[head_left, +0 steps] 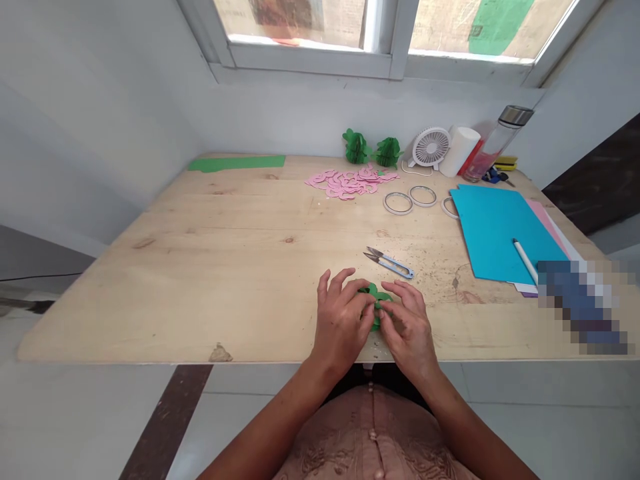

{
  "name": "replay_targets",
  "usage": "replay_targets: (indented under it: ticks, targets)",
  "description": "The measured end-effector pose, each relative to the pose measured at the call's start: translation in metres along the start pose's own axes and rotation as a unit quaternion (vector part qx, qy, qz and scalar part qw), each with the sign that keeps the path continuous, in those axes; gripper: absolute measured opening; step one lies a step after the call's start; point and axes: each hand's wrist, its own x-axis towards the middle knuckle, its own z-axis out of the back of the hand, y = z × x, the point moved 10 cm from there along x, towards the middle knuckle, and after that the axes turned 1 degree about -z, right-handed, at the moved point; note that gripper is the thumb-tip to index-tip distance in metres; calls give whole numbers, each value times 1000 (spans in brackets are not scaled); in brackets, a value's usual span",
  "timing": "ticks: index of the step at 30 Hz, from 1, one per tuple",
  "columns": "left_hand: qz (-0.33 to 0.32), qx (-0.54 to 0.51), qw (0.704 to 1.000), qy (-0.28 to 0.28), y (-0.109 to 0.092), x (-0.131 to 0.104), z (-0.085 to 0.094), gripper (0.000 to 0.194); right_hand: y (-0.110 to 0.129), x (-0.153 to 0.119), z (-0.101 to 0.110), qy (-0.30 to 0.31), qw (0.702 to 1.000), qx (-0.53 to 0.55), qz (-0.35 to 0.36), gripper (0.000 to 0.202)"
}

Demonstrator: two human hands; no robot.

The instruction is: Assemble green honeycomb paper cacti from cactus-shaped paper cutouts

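Note:
Near the front edge of the table, a green paper piece (374, 290) with rounded lobes lies between my two hands, partly covered by the fingers. My left hand (343, 320) pinches it from the left with thumb and index finger, the other fingers raised and bent. From the right, my right hand (409, 328) closes thumb and index fingertips on the same piece. Just beyond the hands are small blue-handled thread snips (395, 265), blades pointing left.
Behind are pink paper cutouts (350, 182), two green paper shapes (356, 148), tape rings (399, 203), a white fan (431, 147) and a bottle (495, 147). Blue sheets (500, 233) with a white pen (525, 260) lie right; a green strip (240, 162) lies back left.

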Motion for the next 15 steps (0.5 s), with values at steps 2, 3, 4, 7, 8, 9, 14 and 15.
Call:
replay_targets:
  ticks: [2,3,4,7,8,9,14,15]
  targets:
    - [25,-30,999,0,9,1,3,14,-3,0,1,-3,1000,6,-6,21]
    - [38,-47,998,3,14,1,5,14,-5,0,1,-3,1000,10,-10,21]
    - [49,-65,997,9,19,0,9,13,-7,1,1,-2,1000,13,-13,21]
    - [69,-121,989,49,27,-9,20,12,-12,1,0,5,1000,19,-24,20]
    - [71,-126,988,63,28,-12,23,13,-13,1,0,7,999,19,-25,20]
    - [69,-118,988,65,27,-15,28,13,-13,1,0,8,999,19,-26,19]
    - [32,-47,998,29,13,-12,28,12,-7,2,-2,8,1000,15,-12,19]
    - [28,-39,999,26,10,-10,23,11,-5,2,-2,8,1000,12,-9,20]
